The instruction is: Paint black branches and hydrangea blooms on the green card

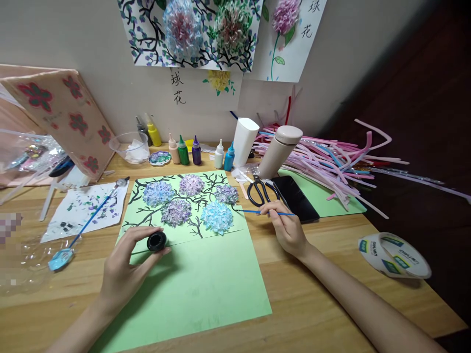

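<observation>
My left hand [123, 267] pinches a small round black pot [157, 241] between thumb and fingers, just above the green paper [206, 289]. My right hand [287, 228] holds a thin blue-handled brush [257, 212] that points left, its tip near the right edge of the painted sheet. That sheet [186, 203] shows black branches and several dabbed flower balls in blue, purple and pink. The brush tip is close to the light blue flower [217, 217].
Black scissors [259, 191] and a dark phone [296, 197] lie right of the painting. Paint bottles [184, 149], a white cup [245, 141], a beige flask [277, 152], a heap of pink strips [331, 159], a tape roll [393, 255] and a smeared paper [86, 208] with a blue brush surround it.
</observation>
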`<state>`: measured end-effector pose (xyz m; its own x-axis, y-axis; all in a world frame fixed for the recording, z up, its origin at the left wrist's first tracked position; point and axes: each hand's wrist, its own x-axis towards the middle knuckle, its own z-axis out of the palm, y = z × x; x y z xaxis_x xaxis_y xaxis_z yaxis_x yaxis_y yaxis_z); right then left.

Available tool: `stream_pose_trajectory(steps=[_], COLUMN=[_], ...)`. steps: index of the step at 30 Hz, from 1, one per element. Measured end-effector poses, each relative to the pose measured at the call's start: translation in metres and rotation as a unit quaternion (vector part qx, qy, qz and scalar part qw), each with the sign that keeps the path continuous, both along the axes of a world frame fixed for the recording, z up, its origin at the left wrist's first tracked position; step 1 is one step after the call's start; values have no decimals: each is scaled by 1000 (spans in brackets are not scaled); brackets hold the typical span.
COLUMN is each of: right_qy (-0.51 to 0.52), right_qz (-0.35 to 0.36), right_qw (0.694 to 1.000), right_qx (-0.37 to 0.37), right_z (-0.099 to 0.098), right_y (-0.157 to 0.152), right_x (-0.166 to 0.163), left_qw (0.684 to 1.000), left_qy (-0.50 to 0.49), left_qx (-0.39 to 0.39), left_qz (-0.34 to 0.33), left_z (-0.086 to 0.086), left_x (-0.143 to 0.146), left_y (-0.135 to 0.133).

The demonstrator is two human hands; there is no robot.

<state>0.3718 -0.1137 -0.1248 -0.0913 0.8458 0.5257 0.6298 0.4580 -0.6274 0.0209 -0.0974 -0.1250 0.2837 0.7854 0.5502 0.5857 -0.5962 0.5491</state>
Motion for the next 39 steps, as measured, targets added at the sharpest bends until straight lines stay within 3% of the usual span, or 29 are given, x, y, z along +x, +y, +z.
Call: stream_pose_trajectory(steps=[23,39], right_qy=[20,33], right_qz=[12,13], right_qw=[999,999], right_qx=[-24,9], right_z=[6,11], right_y=[-8,-13], right_x=[2,3], left_qw=[1000,1000], left_qy=[1,6], left_qx=[1,1], left_qz=[0,-1], left_z=[1,0], left_x=[2,2], left_y=[0,0])
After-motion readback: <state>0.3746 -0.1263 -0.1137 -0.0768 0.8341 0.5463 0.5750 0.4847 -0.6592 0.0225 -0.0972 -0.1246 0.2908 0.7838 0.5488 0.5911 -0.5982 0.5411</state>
